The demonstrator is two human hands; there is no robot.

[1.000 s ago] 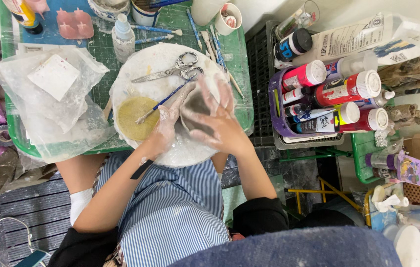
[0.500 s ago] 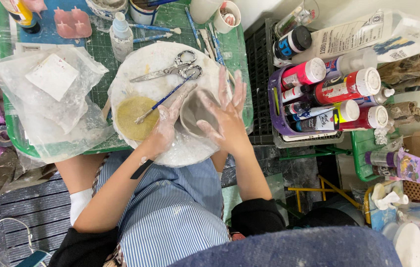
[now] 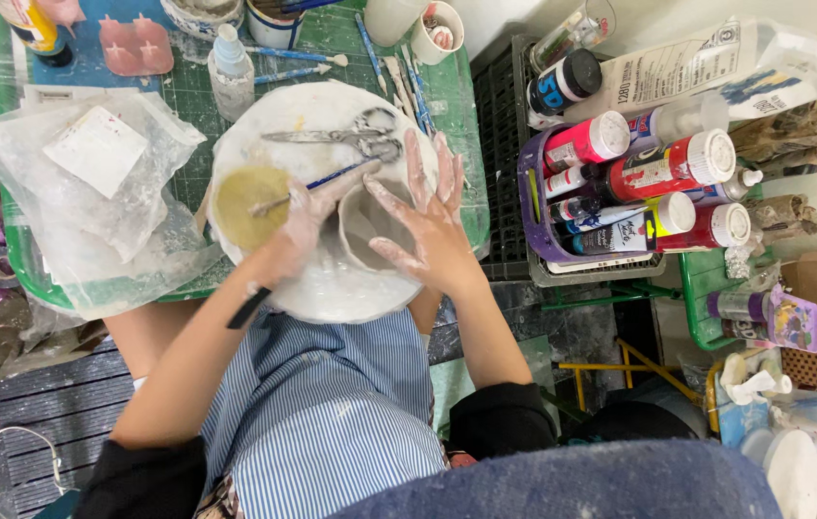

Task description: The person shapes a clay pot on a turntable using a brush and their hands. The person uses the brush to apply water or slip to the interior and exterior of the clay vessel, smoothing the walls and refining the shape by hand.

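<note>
A green cutting mat (image 3: pixel 187 183) covered the low work table, and most of its middle was taken by a round white board (image 3: pixel 332 288) smeared with wet clay. To the left of the board lay a crumpled clear plastic bag (image 3: pixel 72 211) with a pale square slab inside it. To the right of the table stood a purple basket (image 3: pixel 548 240) packed with paint bottles (image 3: pixel 668 168) lying on their sides, red and pink bodies with white caps. On the board itself sat a small grey clay pot (image 3: pixel 365 226), upright and open at the top, just right of the board's centre. The right hand (image 3: pixel 433 216), coated in clay, was spread open with its fingers fanned against the pot's far and right wall, cupping it rather than clutching it. The left hand (image 3: pixel 298 226), also clay-smeared, pressed against the pot's left side with its thumb toward the rim; whether it was curled round anything I could not tell. Just left of that hand rested a round yellow sponge (image 3: pixel 245 202), and a blue-handled brush (image 3: pixel 332 178) lay slanted across it toward the pot. A pair of metal scissors (image 3: pixel 351 135) lay at the board's far edge, apart from both hands.
</note>
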